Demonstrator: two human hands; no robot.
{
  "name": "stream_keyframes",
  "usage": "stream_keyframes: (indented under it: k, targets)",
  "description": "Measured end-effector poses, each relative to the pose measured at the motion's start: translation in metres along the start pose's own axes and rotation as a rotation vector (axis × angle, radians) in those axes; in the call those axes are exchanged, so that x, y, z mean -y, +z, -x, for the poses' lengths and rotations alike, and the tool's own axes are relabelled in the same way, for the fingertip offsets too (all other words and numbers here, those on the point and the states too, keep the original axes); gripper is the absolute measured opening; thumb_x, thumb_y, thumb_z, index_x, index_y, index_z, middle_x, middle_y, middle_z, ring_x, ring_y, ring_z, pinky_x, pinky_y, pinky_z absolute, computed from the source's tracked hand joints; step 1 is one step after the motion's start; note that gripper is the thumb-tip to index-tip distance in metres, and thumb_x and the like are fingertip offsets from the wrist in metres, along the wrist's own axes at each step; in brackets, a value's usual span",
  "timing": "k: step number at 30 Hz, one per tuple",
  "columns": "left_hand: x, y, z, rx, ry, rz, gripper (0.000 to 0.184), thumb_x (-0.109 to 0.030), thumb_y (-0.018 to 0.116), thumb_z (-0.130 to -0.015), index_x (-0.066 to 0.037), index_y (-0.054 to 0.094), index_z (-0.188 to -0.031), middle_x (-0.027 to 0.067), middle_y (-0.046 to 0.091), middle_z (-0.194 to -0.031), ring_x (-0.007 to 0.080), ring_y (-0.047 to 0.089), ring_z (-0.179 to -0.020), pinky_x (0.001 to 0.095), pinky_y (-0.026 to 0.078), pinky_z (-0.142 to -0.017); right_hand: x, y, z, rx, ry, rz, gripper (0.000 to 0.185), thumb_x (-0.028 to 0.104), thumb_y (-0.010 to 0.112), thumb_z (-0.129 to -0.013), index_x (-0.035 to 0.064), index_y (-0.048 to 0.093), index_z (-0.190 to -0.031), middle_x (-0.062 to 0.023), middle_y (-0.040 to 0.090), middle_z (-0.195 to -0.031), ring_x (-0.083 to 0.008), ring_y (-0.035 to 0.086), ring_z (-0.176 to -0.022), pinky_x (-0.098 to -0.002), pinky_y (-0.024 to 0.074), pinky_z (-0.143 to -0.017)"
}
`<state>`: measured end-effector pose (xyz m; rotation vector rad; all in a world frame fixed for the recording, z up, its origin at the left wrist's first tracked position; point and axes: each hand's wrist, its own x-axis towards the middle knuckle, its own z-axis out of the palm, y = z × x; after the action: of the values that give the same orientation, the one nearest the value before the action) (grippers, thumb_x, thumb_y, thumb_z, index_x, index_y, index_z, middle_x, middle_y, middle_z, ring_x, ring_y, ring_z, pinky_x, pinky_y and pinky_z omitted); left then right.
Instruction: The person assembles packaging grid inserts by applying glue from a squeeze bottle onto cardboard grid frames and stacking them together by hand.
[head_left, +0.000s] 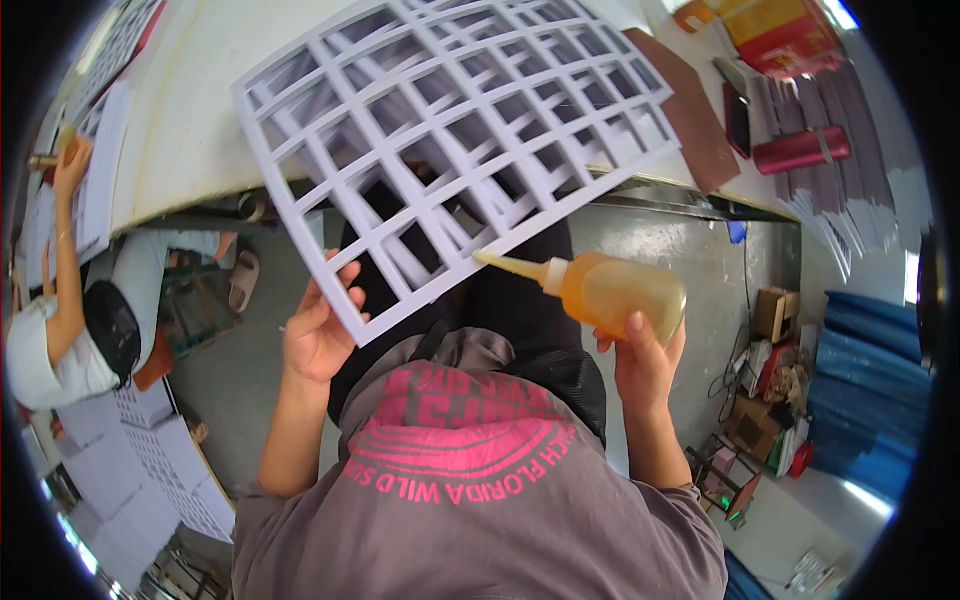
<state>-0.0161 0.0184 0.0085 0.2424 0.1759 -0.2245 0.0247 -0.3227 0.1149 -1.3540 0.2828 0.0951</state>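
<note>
A white lattice panel [550,222] with rows of square openings is tilted over the table's near edge and my lap. My left hand [318,325] grips its near left corner, with the fingertips curled over the rim. In my right hand [648,365] is a squeeze bottle [630,295] of amber liquid, lying nearly on its side. Its long, thin nozzle points left, and the tip is at the panel's near rim; whether it touches, I cannot tell. More white strips or lattices show through the openings, but how they lie is partly hidden.
On the table [175,150], a brown sheet [690,110], a dark phone [738,120] and a dark pink cylinder [800,150] lie to the right. Another person [45,340] sits at the left, near white lattice sheets [175,465]. Cardboard boxes [775,315] stand on the floor at right.
</note>
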Motion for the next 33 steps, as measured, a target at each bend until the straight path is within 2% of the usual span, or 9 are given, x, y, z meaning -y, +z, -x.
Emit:
stream_keyframes:
  k: [5, 6, 9, 13, 14, 18, 21, 26, 33]
  targets:
    - [0.001, 0.003, 0.0, 0.004, 0.006, -0.033, 0.053, -0.005, 0.053, -0.09, -0.01, 0.036, -0.14, 0.0131, 0.052, -0.131, 0.0259, 0.059, -0.108, 0.046, 0.051, -0.088, -0.014, 0.027, 0.021, 0.21, 0.045, 0.025, 0.063, 0.016, 0.075, -0.077, 0.0031, 0.032, -0.121, -0.0151, 0.055, -0.108, -0.022, 0.062, -0.08, -0.0308, 0.0537, -0.058]
    - [0.001, 0.002, 0.001, 0.0, 0.005, -0.041, 0.052, -0.005, 0.052, -0.091, -0.011, 0.036, -0.14, 0.0127, 0.052, -0.131, 0.0252, 0.059, -0.109, 0.0451, 0.051, -0.088, -0.015, 0.03, 0.024, 0.27, 0.082, 0.035, 0.066, 0.014, 0.076, -0.076, 0.0042, 0.031, -0.123, -0.0134, 0.052, -0.114, -0.021, 0.061, -0.09, -0.0316, 0.0552, -0.063]
    - [0.001, 0.004, 0.002, -0.061, -0.002, -0.034, 0.054, -0.006, 0.054, -0.089, -0.01, 0.036, -0.14, 0.0125, 0.053, -0.128, 0.0266, 0.058, -0.107, 0.0438, 0.051, -0.089, -0.027, 0.041, 0.029, 0.424, 0.02, 0.143, 0.068, 0.015, 0.077, -0.075, 0.0049, 0.031, -0.124, -0.0121, 0.051, -0.113, -0.0206, 0.06, -0.094, -0.0309, 0.0553, -0.065]
    - [-0.003, 0.016, 0.0, -0.094, -0.026, 0.018, 0.049, -0.012, 0.054, -0.092, -0.01, 0.037, -0.138, 0.0138, 0.053, -0.128, 0.0259, 0.059, -0.105, 0.0477, 0.051, -0.09, -0.018, 0.061, 0.023, 0.496, 0.328, -0.027, 0.069, 0.017, 0.077, -0.074, 0.0056, 0.031, -0.124, -0.0128, 0.05, -0.118, -0.0222, 0.059, -0.095, -0.0352, 0.0551, -0.068]
    - [-0.003, 0.016, -0.001, -0.11, -0.013, -0.004, 0.048, -0.017, 0.054, -0.092, -0.009, 0.037, -0.137, 0.0162, 0.053, -0.126, 0.0265, 0.059, -0.106, 0.0494, 0.051, -0.088, -0.017, 0.062, 0.021, 0.446, 0.381, -0.09, 0.067, 0.023, 0.075, -0.075, 0.0023, 0.035, -0.124, -0.0152, 0.053, -0.114, -0.0231, 0.061, -0.088, -0.0342, 0.0545, -0.064]
    - [-0.009, 0.009, -0.008, 0.113, 0.042, -0.024, 0.044, -0.019, 0.054, -0.093, -0.006, 0.042, -0.133, 0.018, 0.055, -0.12, 0.023, 0.062, -0.094, 0.0418, 0.055, -0.078, 0.001, 0.052, -0.007, 0.504, 0.242, -0.115, 0.068, 0.036, 0.067, -0.082, -0.0021, 0.037, -0.13, -0.0184, 0.059, -0.11, -0.0241, 0.066, -0.074, -0.0283, 0.0536, -0.053]
    - [-0.021, 0.006, -0.012, 0.351, 0.045, 0.112, 0.042, -0.017, 0.054, -0.093, -0.004, 0.042, -0.131, 0.0216, 0.054, -0.118, 0.0255, 0.06, -0.089, 0.0412, 0.055, -0.073, 0.034, 0.061, -0.03, 0.517, 0.066, -0.139, 0.066, 0.034, 0.066, -0.083, -0.0011, 0.037, -0.13, -0.0161, 0.06, -0.111, -0.0234, 0.066, -0.081, -0.0279, 0.0544, -0.057]
    - [-0.049, 0.001, -0.021, -0.018, 0.015, -0.138, 0.041, -0.023, 0.049, -0.096, 0.001, 0.047, -0.128, 0.0171, 0.063, -0.105, 0.0152, 0.064, -0.08, 0.0276, 0.056, -0.063, 0.065, 0.104, -0.083, 0.513, -0.112, -0.092, 0.052, 0.027, 0.063, -0.085, -0.0003, 0.042, -0.124, -0.014, 0.059, -0.107, -0.0218, 0.063, -0.081, -0.0286, 0.0511, -0.058]
    - [-0.051, -0.013, -0.016, -0.102, 0.043, -0.177, 0.034, -0.017, 0.048, -0.096, -0.001, 0.05, -0.125, 0.0138, 0.064, -0.107, 0.0176, 0.066, -0.084, 0.0283, 0.057, -0.07, 0.038, 0.177, -0.195, 0.435, -0.127, -0.026, 0.053, 0.023, 0.07, -0.083, -0.0023, 0.039, -0.118, -0.0144, 0.058, -0.096, -0.0188, 0.062, -0.073, -0.028, 0.0512, -0.06]
